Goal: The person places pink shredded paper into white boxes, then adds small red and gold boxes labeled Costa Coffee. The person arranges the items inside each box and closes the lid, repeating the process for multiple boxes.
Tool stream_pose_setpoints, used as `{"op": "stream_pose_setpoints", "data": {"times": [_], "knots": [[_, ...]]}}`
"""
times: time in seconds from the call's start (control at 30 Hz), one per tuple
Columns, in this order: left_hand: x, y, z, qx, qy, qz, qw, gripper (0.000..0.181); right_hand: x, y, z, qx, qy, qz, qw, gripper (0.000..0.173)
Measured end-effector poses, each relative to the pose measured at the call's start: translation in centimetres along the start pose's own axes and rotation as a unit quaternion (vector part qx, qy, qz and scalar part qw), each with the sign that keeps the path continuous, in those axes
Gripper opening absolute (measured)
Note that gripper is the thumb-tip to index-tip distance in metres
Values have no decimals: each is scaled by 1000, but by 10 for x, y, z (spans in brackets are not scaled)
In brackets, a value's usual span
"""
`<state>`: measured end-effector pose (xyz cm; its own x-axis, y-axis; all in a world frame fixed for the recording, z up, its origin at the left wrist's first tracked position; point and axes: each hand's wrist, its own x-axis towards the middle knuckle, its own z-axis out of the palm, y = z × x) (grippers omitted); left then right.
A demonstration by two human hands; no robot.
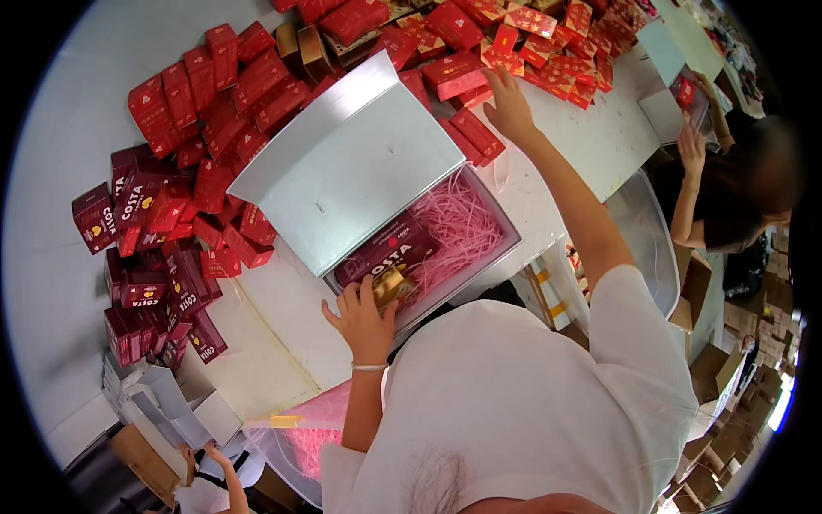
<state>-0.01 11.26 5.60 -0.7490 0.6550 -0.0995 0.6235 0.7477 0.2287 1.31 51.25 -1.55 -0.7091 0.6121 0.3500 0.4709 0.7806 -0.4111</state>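
A gift box with a raised silvery lid lies before me on the table, pink shredded paper filling its right part. In its left part is a dark maroon Costa coffee box. My left hand has its fingers on a small gold box beside the coffee box. Beyond the lid, my right hand reaches to the red boxes, fingers spread, close to a red carton; whether it touches one is unclear. Two red boxes lie just below that hand.
Heaped red cartons and maroon Costa boxes line the far and left sides. A clear tub with pink shreds stands at lower left, another clear tub at right. Co-workers' hands are at right and at lower left.
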Motion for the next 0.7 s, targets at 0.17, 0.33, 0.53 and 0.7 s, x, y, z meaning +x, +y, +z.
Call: {"op": "stream_pose_setpoints", "data": {"times": [0.17, 0.33, 0.53, 0.7], "knots": [[16, 12, -23, -77, 69, 27, 994, 35, 41, 7, 45, -228, -54, -195, 952, 64], [25, 20, -32, -258, 31, 12, 965, 36, 44, -7, 31, -89, 5, -168, 982, 60], [60, 58, -40, -699, -58, -14, 712, 65, -55, -111, -91, 20, 118, -415, 902, 44], [76, 56, -13, -722, -130, 33, 679, 63, -79, -118, -130, 122, -114, -365, 916, 51]]}}
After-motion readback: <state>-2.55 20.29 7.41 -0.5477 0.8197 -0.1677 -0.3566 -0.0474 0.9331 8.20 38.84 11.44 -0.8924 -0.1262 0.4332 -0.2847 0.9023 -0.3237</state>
